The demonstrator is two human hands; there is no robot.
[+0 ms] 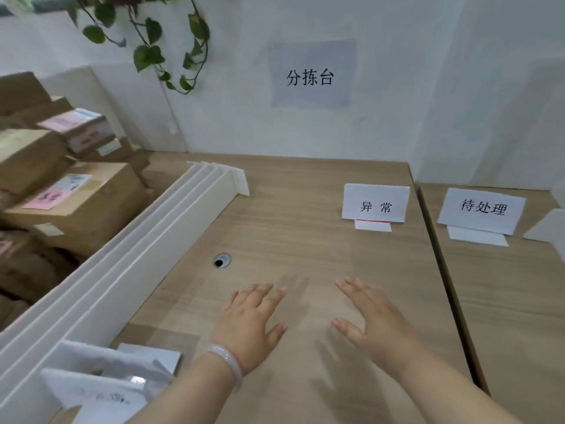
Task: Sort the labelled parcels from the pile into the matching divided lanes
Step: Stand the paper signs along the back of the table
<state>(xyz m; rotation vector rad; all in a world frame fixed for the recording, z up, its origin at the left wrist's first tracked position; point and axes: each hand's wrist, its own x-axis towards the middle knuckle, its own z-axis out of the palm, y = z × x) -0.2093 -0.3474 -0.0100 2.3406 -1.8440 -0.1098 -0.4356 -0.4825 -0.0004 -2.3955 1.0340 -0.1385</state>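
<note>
Lower centre of frame: left hand and right hand, apart, fingers straight and spread, empty, over the surface. Left edge: parcels piled beyond white boards. Right of centre: two label cards, upright.

Table: light wood grain, lies under both hands. Cable hole: round and dark, set in the tabletop just beyond the left hand and slightly to its left. Seam: dark gap between two tabletops, to the right of the right hand. Wall sheet: pale, printed 分拣台, well beyond both hands. Plant: green vine hanging on the wall, far beyond the left hand.
</note>
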